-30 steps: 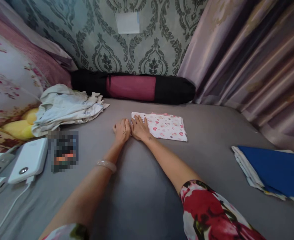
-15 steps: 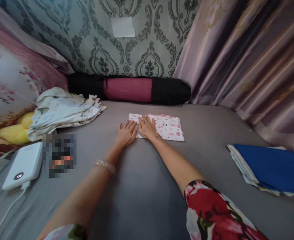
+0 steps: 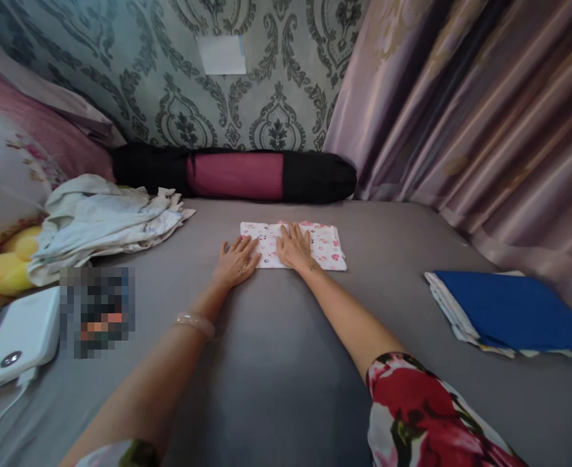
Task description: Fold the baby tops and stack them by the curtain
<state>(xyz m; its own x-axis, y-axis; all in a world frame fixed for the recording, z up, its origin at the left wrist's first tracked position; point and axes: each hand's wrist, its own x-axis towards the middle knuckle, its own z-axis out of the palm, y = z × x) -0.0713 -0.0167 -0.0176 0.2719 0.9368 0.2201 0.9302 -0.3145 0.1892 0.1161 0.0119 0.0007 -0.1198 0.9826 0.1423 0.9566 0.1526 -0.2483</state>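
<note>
A folded white cloth (image 3: 327,250) with pink and red print lies flat on the grey bed sheet (image 3: 276,363). My left hand (image 3: 237,261) rests at the cloth's left end, fingers spread, partly on the sheet. On the middle of the cloth lies my right hand (image 3: 294,246), palm down with the fingers stretched out. Neither hand grips anything. The cloth under my palms is hidden.
Rumpled pale clothes (image 3: 106,217) lie at the left, beside a yellow plush item (image 3: 4,269). A white power bank (image 3: 21,337) with a cable is nearer me. Folded blue fabric (image 3: 519,311) sits at the right. A black and maroon roll (image 3: 237,175) lines the wall.
My right hand has slid right along the cloth, away from my left hand, which stays at the left end. The whole view has shifted slightly.
</note>
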